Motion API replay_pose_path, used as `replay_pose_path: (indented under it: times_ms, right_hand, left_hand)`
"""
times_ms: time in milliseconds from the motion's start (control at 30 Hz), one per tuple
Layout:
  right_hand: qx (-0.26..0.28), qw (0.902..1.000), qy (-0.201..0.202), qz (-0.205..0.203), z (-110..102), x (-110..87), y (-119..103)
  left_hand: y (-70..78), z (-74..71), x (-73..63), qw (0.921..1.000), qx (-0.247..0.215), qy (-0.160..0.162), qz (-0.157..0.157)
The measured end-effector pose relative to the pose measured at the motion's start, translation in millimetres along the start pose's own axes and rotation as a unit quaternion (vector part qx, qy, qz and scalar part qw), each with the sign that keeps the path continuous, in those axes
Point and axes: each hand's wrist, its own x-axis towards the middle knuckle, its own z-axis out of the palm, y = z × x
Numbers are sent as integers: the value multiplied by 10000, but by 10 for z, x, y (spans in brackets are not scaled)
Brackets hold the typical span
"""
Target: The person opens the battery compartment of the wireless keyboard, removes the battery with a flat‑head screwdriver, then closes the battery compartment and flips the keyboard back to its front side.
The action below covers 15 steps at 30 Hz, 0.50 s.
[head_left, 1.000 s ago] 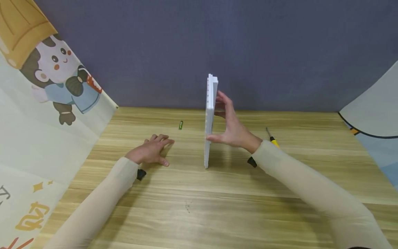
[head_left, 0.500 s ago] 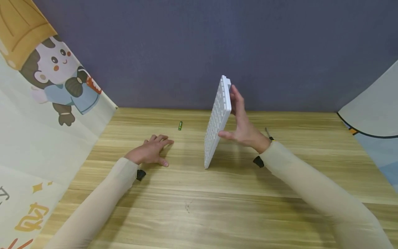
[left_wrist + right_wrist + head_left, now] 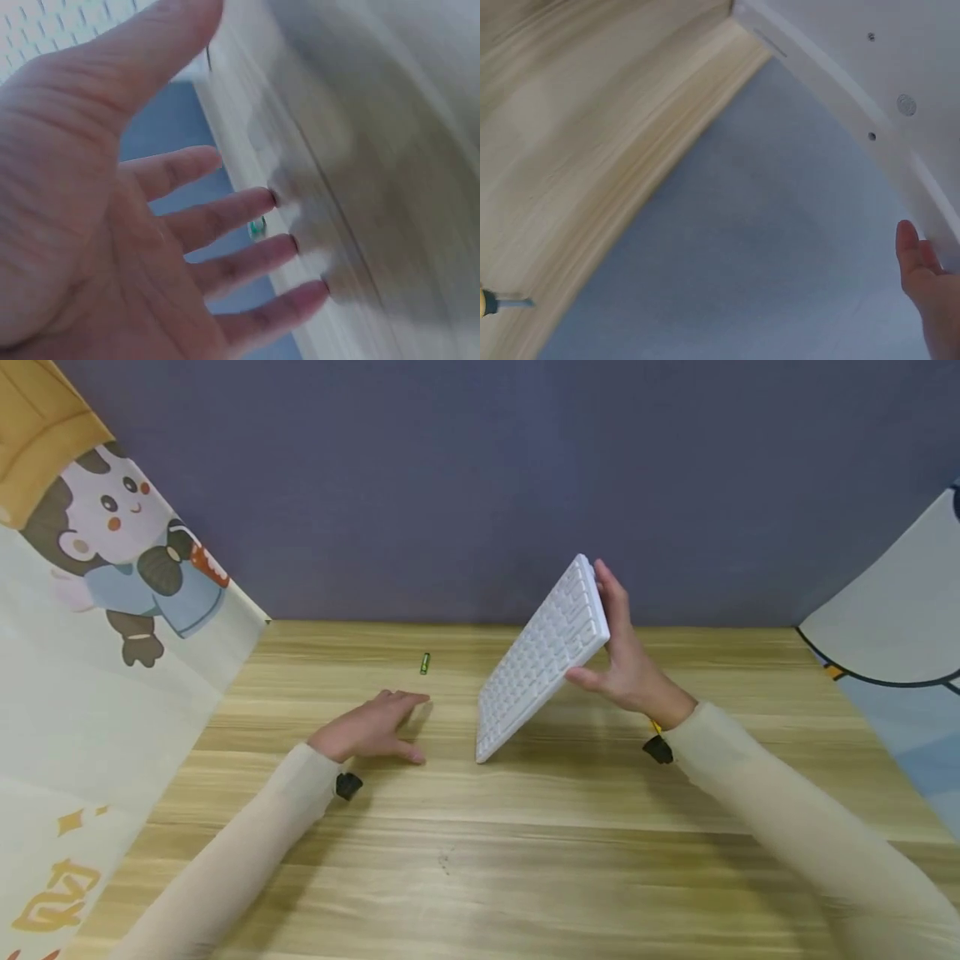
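A white keyboard point(image 3: 543, 656) leans to the right in the head view, its left edge low at the wooden table and its keys facing up and left. My right hand point(image 3: 630, 664) grips its raised right end, thumb on the near edge and fingers at the far side. In the right wrist view the keyboard's underside point(image 3: 907, 67) shows small screws and a round pad. My left hand point(image 3: 375, 727) is just left of the keyboard, holding nothing. Its fingers are spread and straight in the left wrist view, fingertips point(image 3: 311, 296) at the table.
A small green battery point(image 3: 425, 663) lies on the table point(image 3: 450, 902) beyond my left hand. A screwdriver point(image 3: 502, 301) lies to the right, mostly hidden behind my right wrist in the head view. A dark blue panel point(image 3: 412, 485) stands along the table's back edge.
The keyboard has tipped from upright to a slant toward the right, turning its keys into view. My right hand has moved right with it. The left hand has shifted slightly.
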Motion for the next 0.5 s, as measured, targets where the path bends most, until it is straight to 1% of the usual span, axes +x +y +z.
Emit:
replay_pose_path:
  times_ms: [100, 167, 233, 367, 500]
  right_hand:
    - [-89, 9999, -76, 64, -49, -70, 46]
    - [-162, 9997, -122, 111, -77, -125, 73]
    - [-224, 9995, -154, 156, -100, -176, 97]
    - [-179, 9989, -257, 342, -149, -271, 122]
    - [-263, 9972, -460, 531, -198, -361, 59]
  left_hand:
    - [101, 41, 64, 9999, -25, 16, 149]
    - [144, 69, 107, 9999, -14, 44, 167]
    - [172, 93, 145, 9999, 27, 88, 97]
    - [190, 136, 211, 9999, 96, 109, -9]
    - [213, 158, 258, 9999, 89, 115, -67]
